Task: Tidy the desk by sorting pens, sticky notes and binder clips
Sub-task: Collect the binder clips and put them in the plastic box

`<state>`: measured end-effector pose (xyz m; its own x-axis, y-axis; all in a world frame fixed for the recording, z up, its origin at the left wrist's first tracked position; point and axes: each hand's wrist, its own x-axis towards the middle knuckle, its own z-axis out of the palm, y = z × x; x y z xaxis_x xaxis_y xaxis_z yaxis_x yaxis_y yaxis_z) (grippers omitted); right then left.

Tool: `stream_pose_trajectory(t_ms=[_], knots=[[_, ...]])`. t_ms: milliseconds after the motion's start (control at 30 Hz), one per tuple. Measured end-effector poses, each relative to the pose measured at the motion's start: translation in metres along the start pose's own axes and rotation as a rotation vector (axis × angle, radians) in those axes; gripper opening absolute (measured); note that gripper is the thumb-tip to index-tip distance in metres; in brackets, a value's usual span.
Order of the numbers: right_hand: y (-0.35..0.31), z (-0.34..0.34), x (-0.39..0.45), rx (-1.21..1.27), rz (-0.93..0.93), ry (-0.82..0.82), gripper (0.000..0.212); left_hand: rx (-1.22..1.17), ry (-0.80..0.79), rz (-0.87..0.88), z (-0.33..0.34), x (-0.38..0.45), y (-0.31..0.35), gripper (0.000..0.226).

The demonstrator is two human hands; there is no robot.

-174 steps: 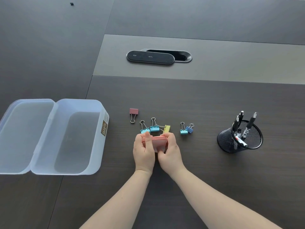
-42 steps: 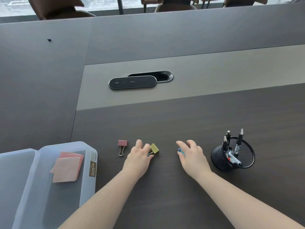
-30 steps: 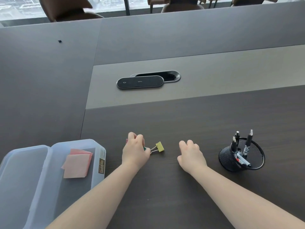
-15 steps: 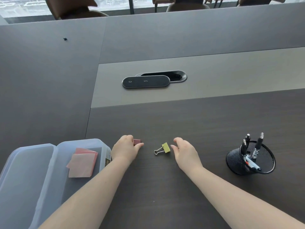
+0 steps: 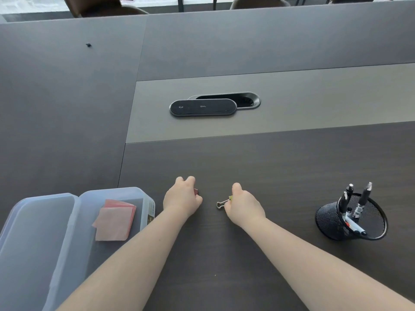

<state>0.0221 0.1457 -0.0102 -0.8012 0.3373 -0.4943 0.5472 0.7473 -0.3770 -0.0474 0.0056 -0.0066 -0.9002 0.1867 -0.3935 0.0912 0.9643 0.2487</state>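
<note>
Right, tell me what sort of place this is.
Probably an office meeting room: a long dark wood-grain conference table with a black oval cable port set in its middle strip, and brown chairs along the far edge by windows.

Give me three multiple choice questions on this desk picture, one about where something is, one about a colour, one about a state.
1. Where do the sticky notes lie?
A. in the clear plastic box
B. in the mesh pen cup
C. on the bare desk

2. What colour is the binder clip at the right hand?
A. blue
B. yellow-green
C. black

3. How is the box lid?
A. shut
B. missing
C. open, lying flat beside the box

Answers: 1 A, the pink stack rests on the box floor. 2 B, a yellow-green body shows at the fingers, wire handle sticking out. 3 C, the lid lies spread to the box's left.
</note>
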Motion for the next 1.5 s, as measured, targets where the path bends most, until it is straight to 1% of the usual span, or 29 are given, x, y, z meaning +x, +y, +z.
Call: stream_pose_trajectory(t_ms=[100,200,333,400,500,567,667,767,867,967,1067,1233,1300,1400,1433,1500], knots=[[-0.001,-0.002,-0.001,0.034,0.026,0.010,0.018,-0.120,-0.016,-0.052,-0.005,0.001,0.003,0.026],[-0.001,-0.009,-0.007,0.153,0.009,0.028,0.019,-0.299,-0.043,-0.087,-0.018,0.000,0.006,0.022],[-0.018,-0.025,-0.018,0.317,-0.066,0.015,0.022,-0.691,-0.054,-0.126,-0.053,-0.008,0.007,0.027],[-0.039,-0.034,-0.024,0.382,-0.123,0.002,0.019,-0.784,-0.038,-0.139,-0.079,-0.012,0.002,0.024],[-0.082,-0.046,-0.038,0.422,-0.252,-0.037,0.014,-0.761,0.006,-0.159,-0.120,-0.024,-0.020,0.012],[-0.113,-0.049,-0.052,0.409,-0.366,-0.077,0.008,-0.758,0.029,-0.194,-0.144,-0.039,-0.045,0.009],[-0.154,-0.042,-0.079,0.287,-0.545,-0.203,0.006,-0.716,0.038,-0.286,-0.163,-0.070,-0.088,0.006],[-0.179,-0.020,-0.105,0.061,-0.689,-0.348,0.009,-0.681,-0.036,-0.398,-0.154,-0.103,-0.128,0.003],[-0.192,0.009,-0.119,-0.139,-0.771,-0.392,0.021,-0.644,-0.126,-0.484,-0.129,-0.123,-0.156,0.011],[-0.200,0.034,-0.125,-0.332,-0.841,-0.465,0.022,-0.651,-0.182,-0.534,-0.102,-0.134,-0.168,0.012],[-0.197,0.047,-0.124,-0.459,-0.875,-0.508,0.024,-0.610,-0.205,-0.540,-0.084,-0.139,-0.171,0.018],[-0.190,0.055,-0.116,-0.507,-0.849,-0.530,0.028,-0.574,-0.217,-0.516,-0.069,-0.140,-0.170,0.020],[-0.189,0.057,-0.115,-0.502,-0.856,-0.526,0.029,-0.587,-0.210,-0.521,-0.068,-0.139,-0.168,0.023],[-0.187,0.058,-0.113,-0.454,-0.852,-0.522,0.040,-0.618,-0.209,-0.548,-0.069,-0.136,-0.168,0.026],[-0.187,0.057,-0.112,-0.436,-0.851,-0.513,0.041,-0.611,-0.205,-0.553,-0.070,-0.135,-0.169,0.030],[-0.187,0.053,-0.110,-0.416,-0.845,-0.472,0.036,-0.580,-0.186,-0.564,-0.073,-0.132,-0.171,0.038]])
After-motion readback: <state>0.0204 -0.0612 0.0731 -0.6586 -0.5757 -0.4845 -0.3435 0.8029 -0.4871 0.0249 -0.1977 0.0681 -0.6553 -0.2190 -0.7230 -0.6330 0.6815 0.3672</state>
